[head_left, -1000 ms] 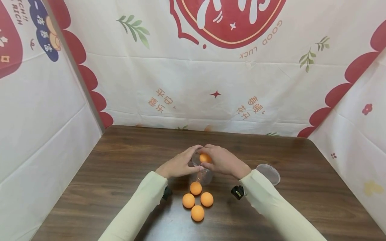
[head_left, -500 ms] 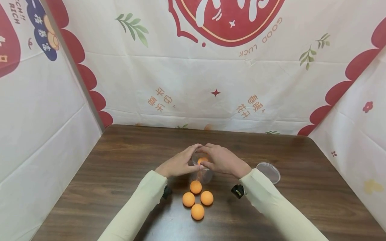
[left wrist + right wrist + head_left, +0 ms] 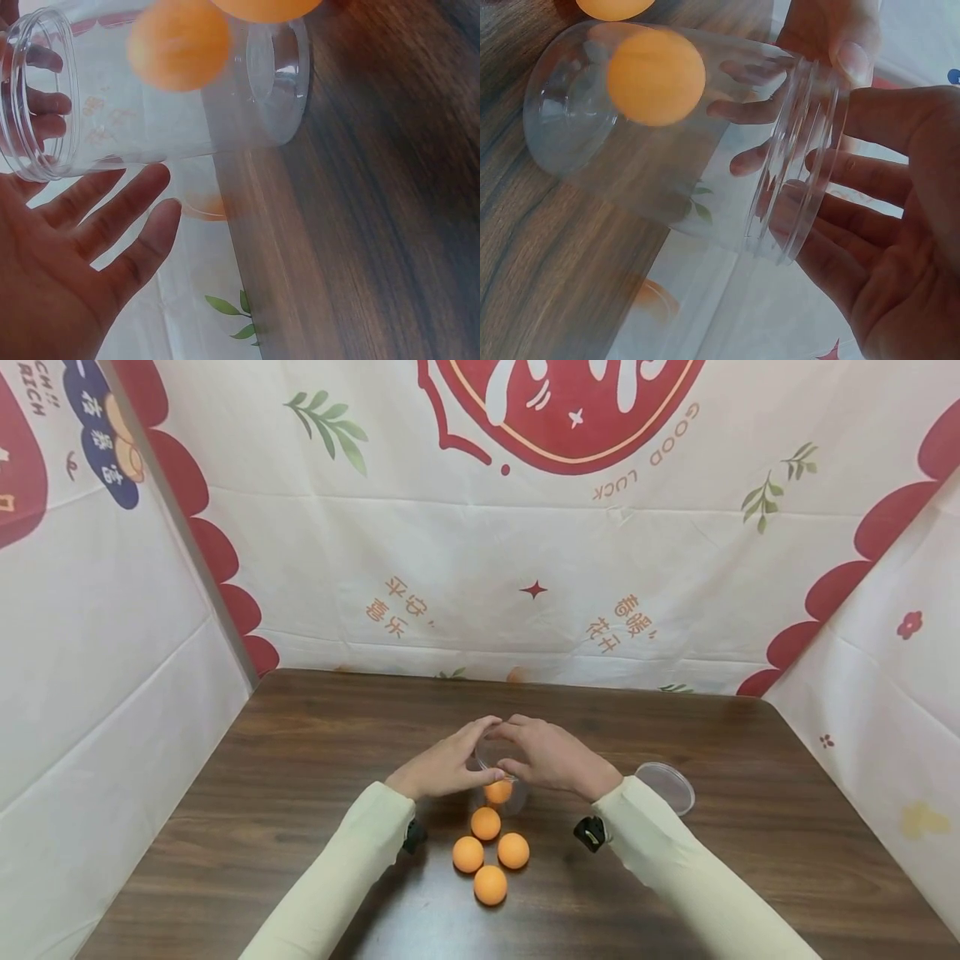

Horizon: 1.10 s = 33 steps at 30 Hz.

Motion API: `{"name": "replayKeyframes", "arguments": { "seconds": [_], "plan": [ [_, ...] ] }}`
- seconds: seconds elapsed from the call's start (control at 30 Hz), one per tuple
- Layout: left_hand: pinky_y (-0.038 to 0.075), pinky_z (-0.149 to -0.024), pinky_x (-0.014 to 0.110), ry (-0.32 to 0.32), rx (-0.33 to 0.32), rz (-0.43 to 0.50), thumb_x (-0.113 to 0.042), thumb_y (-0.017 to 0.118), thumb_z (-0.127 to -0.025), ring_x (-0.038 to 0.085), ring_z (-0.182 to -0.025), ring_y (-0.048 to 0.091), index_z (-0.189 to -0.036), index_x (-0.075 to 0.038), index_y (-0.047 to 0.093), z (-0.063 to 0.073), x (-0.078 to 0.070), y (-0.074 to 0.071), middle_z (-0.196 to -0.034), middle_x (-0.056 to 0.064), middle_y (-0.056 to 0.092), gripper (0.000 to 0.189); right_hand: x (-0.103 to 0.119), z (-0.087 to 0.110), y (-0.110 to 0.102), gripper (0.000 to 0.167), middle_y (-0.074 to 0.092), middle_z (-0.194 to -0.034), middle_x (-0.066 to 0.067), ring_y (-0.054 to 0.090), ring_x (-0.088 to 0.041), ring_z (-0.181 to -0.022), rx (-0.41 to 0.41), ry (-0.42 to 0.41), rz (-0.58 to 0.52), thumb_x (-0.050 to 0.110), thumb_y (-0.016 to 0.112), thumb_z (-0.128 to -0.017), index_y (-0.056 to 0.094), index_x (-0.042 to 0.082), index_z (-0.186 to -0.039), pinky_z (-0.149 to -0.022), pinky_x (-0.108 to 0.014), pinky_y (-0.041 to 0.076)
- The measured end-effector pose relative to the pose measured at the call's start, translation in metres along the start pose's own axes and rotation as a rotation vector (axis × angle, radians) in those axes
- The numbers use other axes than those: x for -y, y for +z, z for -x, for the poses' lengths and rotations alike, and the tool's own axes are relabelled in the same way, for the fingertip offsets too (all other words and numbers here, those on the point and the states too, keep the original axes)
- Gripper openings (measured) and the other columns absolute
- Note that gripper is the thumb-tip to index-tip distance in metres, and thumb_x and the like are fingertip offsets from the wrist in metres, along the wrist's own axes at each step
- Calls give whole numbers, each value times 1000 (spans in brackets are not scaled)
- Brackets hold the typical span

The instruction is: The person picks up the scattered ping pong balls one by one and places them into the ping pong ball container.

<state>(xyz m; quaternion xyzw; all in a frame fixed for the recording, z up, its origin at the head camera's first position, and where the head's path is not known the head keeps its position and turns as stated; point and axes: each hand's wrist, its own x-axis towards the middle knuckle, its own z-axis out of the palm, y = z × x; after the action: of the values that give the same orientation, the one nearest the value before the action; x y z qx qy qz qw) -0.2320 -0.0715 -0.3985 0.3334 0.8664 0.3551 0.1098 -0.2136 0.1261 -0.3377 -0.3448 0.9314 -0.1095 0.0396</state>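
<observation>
A clear plastic jar point(image 3: 514, 799) stands upright on the table, its mouth ringed by both hands. My left hand point(image 3: 442, 764) curves round the left side of the threaded rim, its fingers reaching behind the jar in the right wrist view. On the other side, my right hand point(image 3: 561, 762) holds the rim between thumb and fingers. Inside the jar is one orange ping-pong ball point(image 3: 656, 77), about midway to low between mouth and base and seen through the wall. Several more ping-pong balls point(image 3: 491, 885) lie grouped on the table in front of the jar.
A round clear lid point(image 3: 666, 787) lies flat to the right, beyond the right forearm. The brown wooden table point(image 3: 315, 735) meets a printed white cloth point(image 3: 450, 543) at the back, and cloth walls rise on both sides.
One ping-pong ball has left the fingers of the right hand at the jar's mouth and dropped down inside the jar. Both hands have stayed round the rim. The other balls keep their places.
</observation>
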Motion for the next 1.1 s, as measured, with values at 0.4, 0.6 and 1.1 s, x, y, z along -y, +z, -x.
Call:
{"name": "replayKeyframes", "arguments": {
  "seconds": [0.4,0.6,1.1],
  "plan": [
    [48,-90,34,-27,-5,-20,-49,58,-90,9,-92,59,-151,-19,18,0,-1,-1,-149,3,34,79,3,2,-2,42,59,-123,-10,64,-23,-100,-27,-24,26,23,64,-91,58,8,-129,-85,-40,53],
    [48,-90,35,-36,-4,-16,-52,57,-89,8,-92,59,-151,-22,17,0,-1,-1,-149,0,33,80,7,9,-8,41,58,-123,-9,64,-22,-97,-33,-9,20,23,65,-90,59,10,-128,-84,-40,53],
    [48,-90,34,30,-10,-6,-47,57,-91,9,-93,59,-151,-18,17,0,1,0,-146,8,38,77,22,46,-13,41,56,-123,-3,64,-7,-80,-114,-48,-1,24,66,-89,57,11,-127,-72,-27,53]
  ]
}}
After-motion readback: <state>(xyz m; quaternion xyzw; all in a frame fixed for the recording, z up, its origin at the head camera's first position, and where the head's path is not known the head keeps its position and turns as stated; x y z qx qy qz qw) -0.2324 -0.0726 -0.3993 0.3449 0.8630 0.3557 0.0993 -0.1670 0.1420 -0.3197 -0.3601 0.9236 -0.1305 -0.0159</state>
